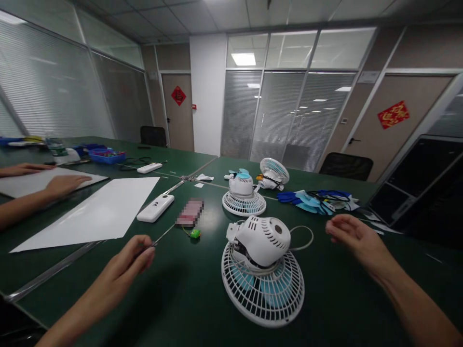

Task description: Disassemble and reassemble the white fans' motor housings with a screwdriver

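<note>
On its face grille lies a white fan [265, 241] with light blue blades, its motor housing turned up and an opening in the housing's left side. A pale cord loops from its right. My left hand [132, 262], left of the fan, is closed around a thin metal rod like a screwdriver shaft; its handle is hidden. Beyond the rod's tip are a pink phone-like object [190, 213], blurred out, and a small green item [195, 233]. To the fan's right, my right hand [356, 241] hovers with fingers curled together; what they hold, if anything, is hidden.
Two more white fans [244, 195] [274, 173] stand behind. Blue gloves and cables [318, 200] lie at right, near a dark monitor-like panel [415, 188]. At left are a white board [94, 209], a white box marked 2 [155, 208], a blue tray [106, 155] and another person's hands [67, 184].
</note>
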The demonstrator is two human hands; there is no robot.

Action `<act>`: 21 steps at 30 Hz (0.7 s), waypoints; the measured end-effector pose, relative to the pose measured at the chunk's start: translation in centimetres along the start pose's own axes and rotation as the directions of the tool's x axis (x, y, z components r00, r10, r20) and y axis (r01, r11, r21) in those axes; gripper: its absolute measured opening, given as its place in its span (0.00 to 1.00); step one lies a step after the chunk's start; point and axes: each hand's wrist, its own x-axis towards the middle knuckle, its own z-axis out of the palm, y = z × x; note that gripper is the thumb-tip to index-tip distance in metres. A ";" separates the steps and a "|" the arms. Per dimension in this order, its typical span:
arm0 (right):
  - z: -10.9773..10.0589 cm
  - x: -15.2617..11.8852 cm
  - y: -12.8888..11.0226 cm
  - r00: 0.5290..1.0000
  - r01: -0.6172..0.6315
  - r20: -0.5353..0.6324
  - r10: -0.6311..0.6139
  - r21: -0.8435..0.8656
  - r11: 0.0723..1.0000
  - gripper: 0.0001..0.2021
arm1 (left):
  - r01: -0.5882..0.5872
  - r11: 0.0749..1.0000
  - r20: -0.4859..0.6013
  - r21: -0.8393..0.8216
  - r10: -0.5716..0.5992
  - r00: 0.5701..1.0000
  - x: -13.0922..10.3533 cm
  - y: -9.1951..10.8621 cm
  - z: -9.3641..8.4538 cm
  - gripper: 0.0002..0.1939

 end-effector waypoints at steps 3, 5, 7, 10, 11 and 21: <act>3.2 -0.3 -4.3 0.979 0.055 0.182 -0.090 0.188 0.981 0.21 | -0.068 0.974 0.084 -0.216 0.088 0.993 1.8 3.8 3.5 0.19; 5.5 -0.3 -6.3 0.936 0.102 0.308 -0.171 0.228 0.968 0.18 | -0.124 0.935 0.088 -0.331 0.161 0.983 3.3 6.1 6.3 0.17; 7.3 -0.2 -7.5 0.893 0.168 0.386 -0.233 0.195 0.966 0.14 | -0.155 0.902 0.115 -0.404 0.218 0.969 4.5 8.0 8.8 0.15; 8.5 0.4 -7.8 0.857 0.277 0.435 -0.278 0.067 0.959 0.08 | -0.156 0.863 0.182 -0.481 0.272 0.945 5.4 9.8 11.4 0.12; 8.6 0.6 -7.7 0.849 0.306 0.446 -0.284 0.026 0.952 0.07 | -0.153 0.854 0.205 -0.497 0.287 0.936 5.5 10.2 11.9 0.12; 8.6 0.9 -7.3 0.833 0.430 0.432 -0.346 -0.110 0.896 0.01 | -0.301 0.912 0.173 -0.280 0.357 0.918 6.2 11.8 10.6 0.10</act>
